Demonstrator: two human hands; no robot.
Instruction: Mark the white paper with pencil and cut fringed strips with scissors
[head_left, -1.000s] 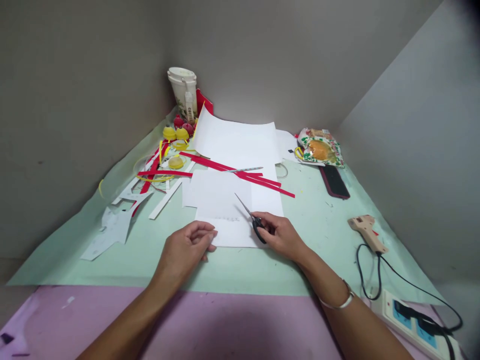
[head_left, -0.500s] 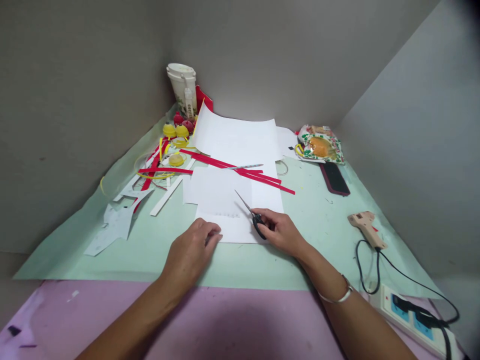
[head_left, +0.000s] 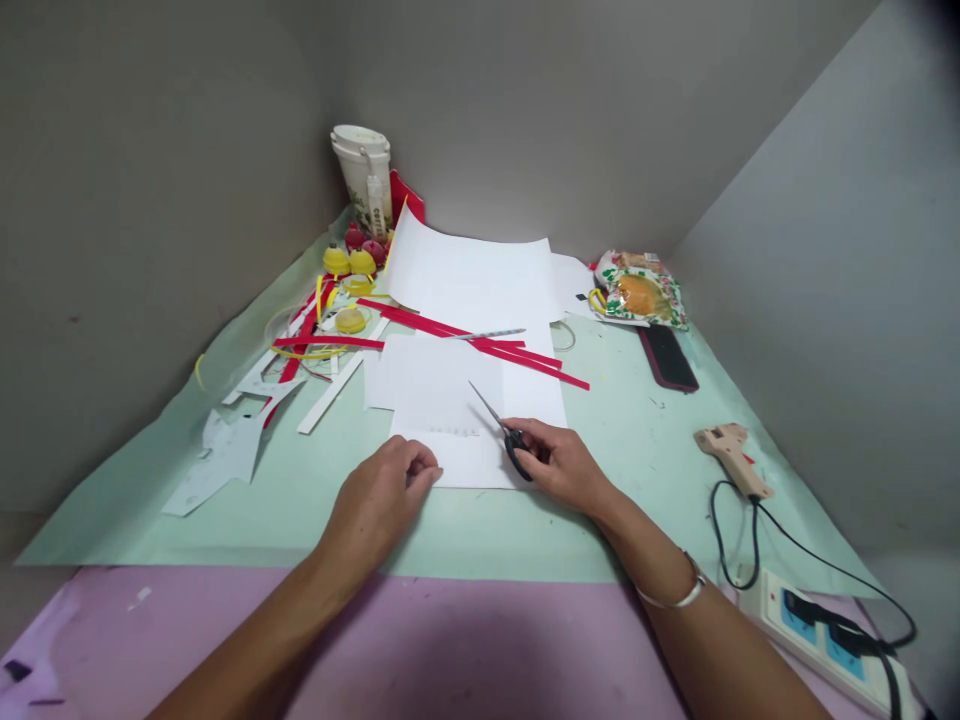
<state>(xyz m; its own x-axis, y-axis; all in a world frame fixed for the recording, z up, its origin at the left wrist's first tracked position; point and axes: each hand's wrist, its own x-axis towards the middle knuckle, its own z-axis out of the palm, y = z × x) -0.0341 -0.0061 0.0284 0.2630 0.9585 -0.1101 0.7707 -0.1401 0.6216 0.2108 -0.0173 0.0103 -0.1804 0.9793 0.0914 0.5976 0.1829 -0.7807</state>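
In my right hand (head_left: 559, 465) is a pair of scissors (head_left: 517, 448) with black handles. Its blades are together and point forward and left over white paper (head_left: 450, 385). My left hand (head_left: 394, 480) rests by the paper's near left edge, thumb and fingers drawn together; whatever they pinch, if anything, is hidden. A short row of faint marks shows on the paper between the hands. Several red strips (head_left: 536, 371) lie across the paper's far part, with a patterned pencil-like stick (head_left: 487, 334) on them. Behind, a larger white sheet (head_left: 472, 275) curls up.
At left lie cut white scraps (head_left: 225, 448), a white strip (head_left: 341, 393) and yellow domed pieces (head_left: 336, 260) below a white cup (head_left: 361, 180). To the right are a food packet (head_left: 641, 292), a phone (head_left: 667, 358), a corded glue gun (head_left: 733, 458) and a power strip (head_left: 817, 640).
My left thumb and fingers have drawn closer together, narrowing the gap between them. My right hand and the scissors stay almost still. The view has shifted slightly.
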